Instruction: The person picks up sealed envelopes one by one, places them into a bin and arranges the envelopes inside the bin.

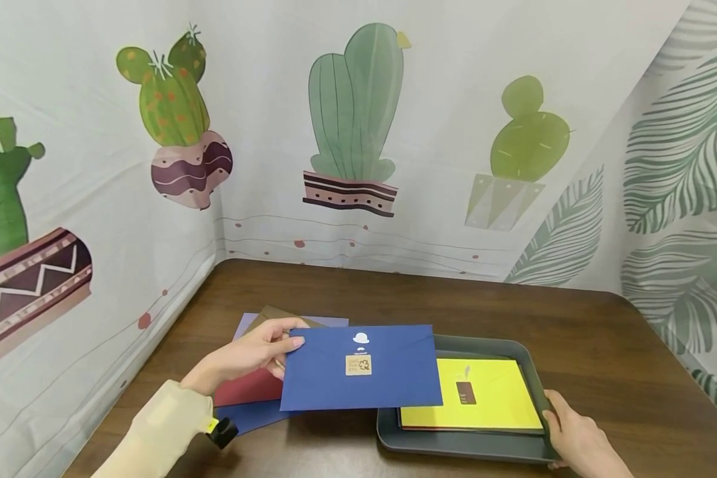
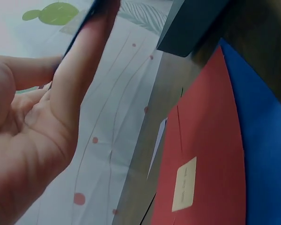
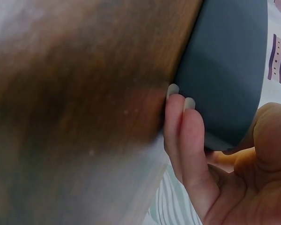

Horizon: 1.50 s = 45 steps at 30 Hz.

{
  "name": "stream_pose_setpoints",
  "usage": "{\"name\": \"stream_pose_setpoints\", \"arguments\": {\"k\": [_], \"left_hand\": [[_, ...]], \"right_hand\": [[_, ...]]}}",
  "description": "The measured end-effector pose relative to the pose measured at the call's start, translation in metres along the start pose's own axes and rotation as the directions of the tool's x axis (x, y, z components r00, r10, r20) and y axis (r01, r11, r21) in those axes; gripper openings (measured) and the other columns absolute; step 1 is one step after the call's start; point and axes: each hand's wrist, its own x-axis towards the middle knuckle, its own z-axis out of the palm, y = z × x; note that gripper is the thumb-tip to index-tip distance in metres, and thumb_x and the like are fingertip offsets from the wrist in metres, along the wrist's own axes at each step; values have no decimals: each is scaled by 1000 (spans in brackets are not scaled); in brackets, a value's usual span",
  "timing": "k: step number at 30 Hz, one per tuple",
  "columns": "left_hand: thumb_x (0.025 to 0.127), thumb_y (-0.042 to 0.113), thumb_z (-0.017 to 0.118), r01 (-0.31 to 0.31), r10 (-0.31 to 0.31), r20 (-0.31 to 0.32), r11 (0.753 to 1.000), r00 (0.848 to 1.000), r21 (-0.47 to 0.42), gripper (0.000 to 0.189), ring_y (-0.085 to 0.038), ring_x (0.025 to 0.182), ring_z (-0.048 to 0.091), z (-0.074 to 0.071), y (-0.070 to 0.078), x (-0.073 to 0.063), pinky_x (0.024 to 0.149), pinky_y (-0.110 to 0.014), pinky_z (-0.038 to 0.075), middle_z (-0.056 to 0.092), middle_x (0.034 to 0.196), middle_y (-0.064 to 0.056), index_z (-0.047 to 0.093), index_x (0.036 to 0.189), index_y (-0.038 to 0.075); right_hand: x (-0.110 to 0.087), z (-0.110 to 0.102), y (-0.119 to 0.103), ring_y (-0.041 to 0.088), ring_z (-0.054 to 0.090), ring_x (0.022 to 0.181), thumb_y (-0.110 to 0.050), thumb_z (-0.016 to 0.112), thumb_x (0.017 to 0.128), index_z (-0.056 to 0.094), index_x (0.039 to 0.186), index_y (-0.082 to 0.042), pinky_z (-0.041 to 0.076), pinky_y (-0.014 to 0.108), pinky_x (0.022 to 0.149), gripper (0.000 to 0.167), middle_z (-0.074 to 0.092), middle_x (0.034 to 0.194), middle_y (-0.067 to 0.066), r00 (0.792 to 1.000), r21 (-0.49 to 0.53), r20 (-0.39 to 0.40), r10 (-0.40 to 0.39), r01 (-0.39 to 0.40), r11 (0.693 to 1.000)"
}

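Observation:
My left hand [image 1: 271, 348] pinches the left end of a dark blue envelope [image 1: 394, 378], thumb on the face toward me. The envelope carries a white hat print and a small tan label, and it overlaps the left part of a dark grey tray [image 1: 454, 446]. Inside the tray lies a yellow envelope [image 1: 498, 398] with a dark red label, with edges of others showing under it. My right hand [image 1: 579, 435] grips the tray's right side, thumb at the rim. In the right wrist view its fingers [image 3: 192, 136] lie against the tray's outer wall.
Left of the tray, partly behind my left hand, lie a red envelope [image 2: 201, 140], another blue envelope [image 1: 253, 417], a brown one [image 1: 267, 318] and a lavender one [image 1: 336, 322]. A cactus-printed cloth [image 1: 263, 133] hangs behind the brown wooden table [image 1: 394, 295].

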Motion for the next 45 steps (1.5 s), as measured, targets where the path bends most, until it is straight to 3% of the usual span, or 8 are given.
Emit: {"name": "stream_pose_setpoints", "arguments": {"k": [4,7,11,17,24,30,41,45], "left_hand": [[100,18,53,3,-1,-42,999,999,51,34,-14,68,71,5,-2,7,58,-25,57,72,86,-2,47,128,-1],[100,18,53,2,0,-32,999,999,45,36,-17,71,73,8,-4,14,59,-27,58,73,88,-2,45,129,-2],[100,17,54,20,-21,-18,999,1000,-28,39,-23,78,74,12,-7,21,68,-37,59,74,96,-7,42,132,-3],[101,15,51,22,-20,15,993,1000,-117,40,-26,83,74,17,-7,27,72,-41,59,74,102,-10,38,132,-5],[102,15,49,4,4,48,989,999,-149,35,-24,84,74,23,-6,34,74,-41,58,74,100,-9,40,130,-4],[105,14,40,-4,21,96,984,995,-178,36,-23,88,73,26,-8,42,76,-41,58,72,108,-6,38,136,-5],[105,15,38,48,-21,141,981,990,-187,39,-20,90,73,37,-4,58,78,-40,58,70,109,-4,36,138,-7],[105,13,38,82,-58,138,981,989,-175,40,-17,82,73,44,-4,66,78,-42,57,69,104,-4,35,138,-8]], "right_hand": [[0,0,1,18,65,59,-12,41,100,35,133,5,50,47,60,37,66,92,25,1000,6,9,10,-10,1000],[1,0,1,24,67,67,-11,42,100,36,133,4,50,48,60,37,65,98,29,1000,-8,0,10,-10,1000],[3,0,1,26,66,70,-11,43,100,37,132,5,50,47,60,37,65,98,28,1000,-19,-1,2,-2,1000],[2,0,2,19,66,61,-11,42,100,35,134,5,51,47,61,38,65,95,27,1000,23,13,15,-16,1000],[3,0,4,16,66,57,-12,41,100,34,135,2,53,51,65,38,62,103,33,1000,49,7,19,-20,999],[4,2,4,16,67,56,-11,41,100,33,135,3,54,51,66,38,60,106,36,999,67,23,26,-27,997],[2,1,1,17,67,56,-11,40,101,32,136,2,54,48,64,38,60,102,35,999,81,29,43,-45,996],[3,2,2,17,67,56,-11,40,100,32,136,2,54,48,64,38,61,103,35,999,76,29,42,-44,996]]}}
